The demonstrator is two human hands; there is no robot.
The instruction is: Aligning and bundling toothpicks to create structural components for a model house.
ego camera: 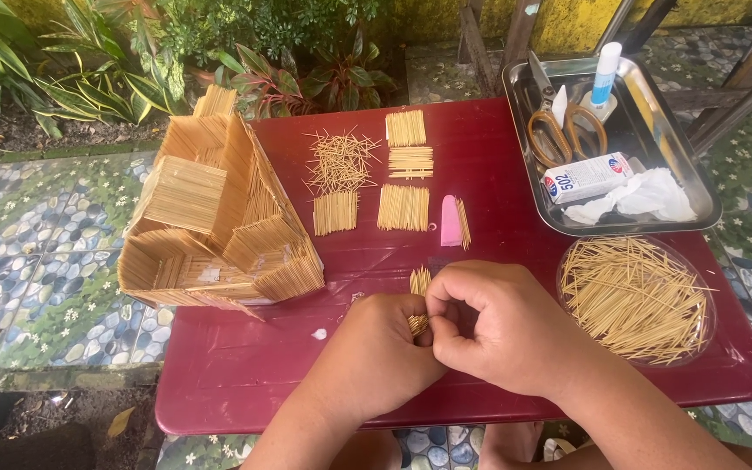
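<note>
While both hands meet at the near edge of the red tabletop point(237, 383), the left hand point(376, 352) and right hand point(498, 326) pinch a small bundle of toothpicks point(419, 300) between curled fingers, its tips poking up between the knuckles. Right of them sits a clear dish of loose toothpicks point(635, 298). Farther back lie flat toothpick panels point(403, 207), a pink piece point(450, 222) and a toothpick house point(215, 218) at left. A metal tray point(688, 174) with scissors point(559, 122) stands at the far right.
</note>
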